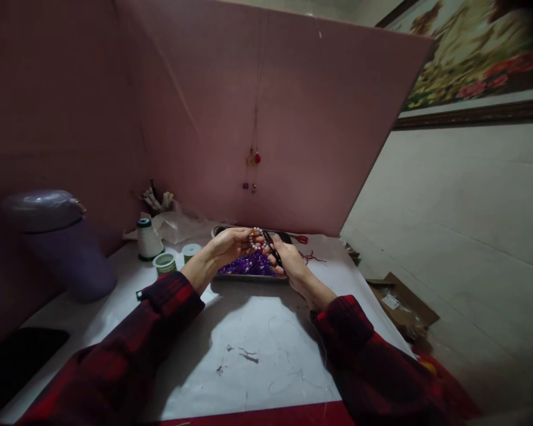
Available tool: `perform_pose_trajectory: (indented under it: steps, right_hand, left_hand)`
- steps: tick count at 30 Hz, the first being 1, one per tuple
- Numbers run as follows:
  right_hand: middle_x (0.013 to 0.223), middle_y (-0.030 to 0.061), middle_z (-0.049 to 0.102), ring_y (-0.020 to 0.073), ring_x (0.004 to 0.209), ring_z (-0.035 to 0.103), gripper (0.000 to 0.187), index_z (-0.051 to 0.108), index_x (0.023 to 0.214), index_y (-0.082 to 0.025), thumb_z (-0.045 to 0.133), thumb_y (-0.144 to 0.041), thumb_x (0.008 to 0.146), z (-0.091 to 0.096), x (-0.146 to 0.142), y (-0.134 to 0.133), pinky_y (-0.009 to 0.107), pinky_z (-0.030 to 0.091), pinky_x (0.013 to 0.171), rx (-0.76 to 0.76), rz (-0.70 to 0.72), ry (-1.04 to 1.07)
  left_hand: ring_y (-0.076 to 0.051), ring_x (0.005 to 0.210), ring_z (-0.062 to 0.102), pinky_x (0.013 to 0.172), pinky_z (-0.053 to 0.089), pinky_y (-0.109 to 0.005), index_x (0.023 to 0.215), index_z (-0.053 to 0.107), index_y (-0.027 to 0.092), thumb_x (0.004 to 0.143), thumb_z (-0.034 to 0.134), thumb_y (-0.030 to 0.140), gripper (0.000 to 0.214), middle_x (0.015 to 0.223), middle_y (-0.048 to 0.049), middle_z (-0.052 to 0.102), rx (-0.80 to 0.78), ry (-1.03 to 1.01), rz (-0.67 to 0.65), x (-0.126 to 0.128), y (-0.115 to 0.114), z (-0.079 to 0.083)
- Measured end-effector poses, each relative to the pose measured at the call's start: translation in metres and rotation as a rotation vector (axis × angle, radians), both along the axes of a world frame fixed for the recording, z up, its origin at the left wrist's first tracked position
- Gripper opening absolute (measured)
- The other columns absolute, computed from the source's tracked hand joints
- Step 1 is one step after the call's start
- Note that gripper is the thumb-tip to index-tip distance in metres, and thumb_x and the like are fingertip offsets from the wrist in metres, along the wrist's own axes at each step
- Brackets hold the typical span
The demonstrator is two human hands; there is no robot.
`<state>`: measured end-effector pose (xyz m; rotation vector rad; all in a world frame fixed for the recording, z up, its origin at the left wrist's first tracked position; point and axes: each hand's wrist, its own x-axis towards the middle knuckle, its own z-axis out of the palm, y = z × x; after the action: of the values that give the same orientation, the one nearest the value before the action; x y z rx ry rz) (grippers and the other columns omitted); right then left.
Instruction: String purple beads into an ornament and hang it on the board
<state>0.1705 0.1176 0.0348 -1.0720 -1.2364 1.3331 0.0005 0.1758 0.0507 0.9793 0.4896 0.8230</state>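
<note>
Between both hands, above tray [249, 278]: one beaded bracelet [251, 243], ring opening turned toward viewer, pinched by fingertips of left hand [228, 245]; beads too small to count surely. Right hand [288, 257] wrapped around one black tool [274, 253], long axis slanting up and leftward from palm toward bracelet; tip hard to make out, contact unclear. Beneath hands, purple glittery pieces [249, 265], partly hidden. Left of left hand, on worktop [231, 319]: three spools [149, 241]; farther left, one dark flat object [24, 364], cut off.
</note>
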Motion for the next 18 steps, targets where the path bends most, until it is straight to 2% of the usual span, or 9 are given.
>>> perform_pose_trajectory:
  steps: [11,18]
  right_hand:
    - [0.048,-0.0077,0.039,0.0016,0.029,0.025,0.049,0.052,0.072,-0.017,0.047,-0.065,0.077,0.014,0.003,-0.005,0.014,0.013,0.029,-0.036,-0.029,0.017]
    - [0.048,-0.0079,0.038,0.0007,0.029,0.023,0.046,0.052,0.073,-0.016,0.045,-0.061,0.08,0.018,0.008,-0.007,0.013,0.012,0.03,-0.089,0.011,0.092]
  left_hand:
    - [-0.015,0.078,0.062,0.068,0.045,-0.025,0.094,0.064,0.009,0.081,0.052,0.012,0.018,0.094,-0.013,0.067,0.028,0.017,-0.005,0.0,-0.002,0.0]
    - [-0.015,0.079,0.062,0.07,0.044,-0.027,0.086,0.064,0.011,0.082,0.047,0.019,0.019,0.09,-0.0095,0.069,-0.054,-0.016,-0.039,0.0,-0.001,0.004]
